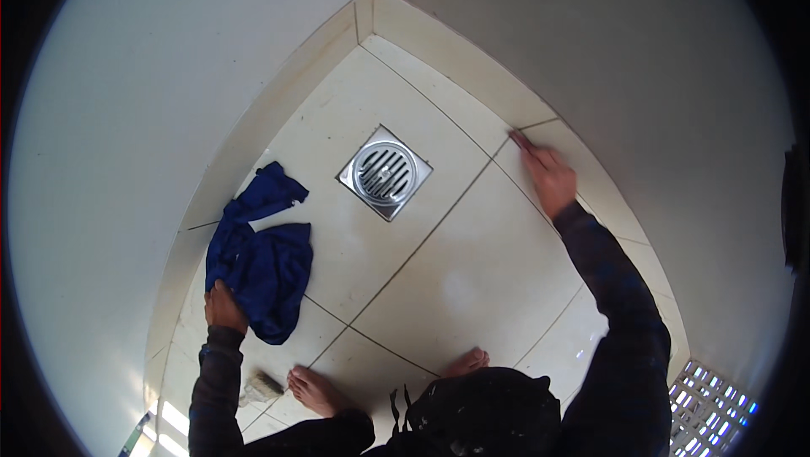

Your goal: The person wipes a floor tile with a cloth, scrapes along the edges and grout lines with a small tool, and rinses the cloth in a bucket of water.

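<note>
And here we are in a small wet corner, bathroom or balcony, hard to tell which: a slotted metal drain [386, 172] sunk in pale floor tiles [456, 288], tiled skirting [456, 60] under plain walls [582, 43]!

Your left hand [226, 308]: 1, at the near left edge of the dark blue cloth [287, 267], touching it. Your right hand [552, 180]: 1, reaching forward, fingertips at the foot of the right wall, where the floor meets the tile skirting [460, 56]; whether it grips anything is unclear. Cloth: 1, crumpled, spread on the pale tiled floor [439, 297]. Drain cover [386, 172]: 1, square, metal, slotted, between your hands, farther forward than the cloth's middle. Brush [263, 386]: 1, beside your left foot [316, 391]. Lattice panel [713, 406]: 1, lower right.
</note>
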`<action>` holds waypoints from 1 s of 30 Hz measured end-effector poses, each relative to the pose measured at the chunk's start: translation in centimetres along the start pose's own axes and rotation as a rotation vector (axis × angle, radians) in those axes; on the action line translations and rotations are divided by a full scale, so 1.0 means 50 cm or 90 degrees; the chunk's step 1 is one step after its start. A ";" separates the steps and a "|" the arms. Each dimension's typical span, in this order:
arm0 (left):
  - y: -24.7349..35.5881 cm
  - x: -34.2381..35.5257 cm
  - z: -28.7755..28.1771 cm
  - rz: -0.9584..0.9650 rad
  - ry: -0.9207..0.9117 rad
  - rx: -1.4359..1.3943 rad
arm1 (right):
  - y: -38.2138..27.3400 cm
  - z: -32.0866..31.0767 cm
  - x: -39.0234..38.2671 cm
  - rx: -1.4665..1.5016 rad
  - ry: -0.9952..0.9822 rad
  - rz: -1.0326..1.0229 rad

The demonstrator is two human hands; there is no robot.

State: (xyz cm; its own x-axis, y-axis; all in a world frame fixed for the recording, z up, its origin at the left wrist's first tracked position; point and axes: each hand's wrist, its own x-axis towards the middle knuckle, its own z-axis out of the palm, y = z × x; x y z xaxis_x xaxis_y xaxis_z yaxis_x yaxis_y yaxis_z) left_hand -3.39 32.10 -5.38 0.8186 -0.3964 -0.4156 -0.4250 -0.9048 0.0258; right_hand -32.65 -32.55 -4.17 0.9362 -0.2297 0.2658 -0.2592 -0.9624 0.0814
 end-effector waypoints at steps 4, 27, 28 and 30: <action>0.052 -0.016 -0.001 -0.023 0.064 0.009 | -0.051 0.026 0.121 0.019 -0.008 -0.024; 0.228 -0.130 -0.047 0.004 0.288 -0.270 | -0.413 0.134 0.452 0.157 -0.010 0.251; 0.263 -0.151 -0.054 -0.011 0.223 -0.257 | -0.459 0.125 0.452 0.167 -0.008 0.234; 0.280 -0.187 -0.032 0.004 0.181 -0.250 | -0.594 0.095 0.428 0.181 -0.058 0.099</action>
State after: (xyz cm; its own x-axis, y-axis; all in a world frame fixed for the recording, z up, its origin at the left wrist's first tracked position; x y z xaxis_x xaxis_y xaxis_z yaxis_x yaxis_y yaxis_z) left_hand -16.36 22.91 0.35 0.9128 -0.3794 -0.1512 -0.2970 -0.8708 0.3918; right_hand -3.78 -9.59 -5.48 0.9112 -0.3773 0.1656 -0.3366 -0.9134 -0.2289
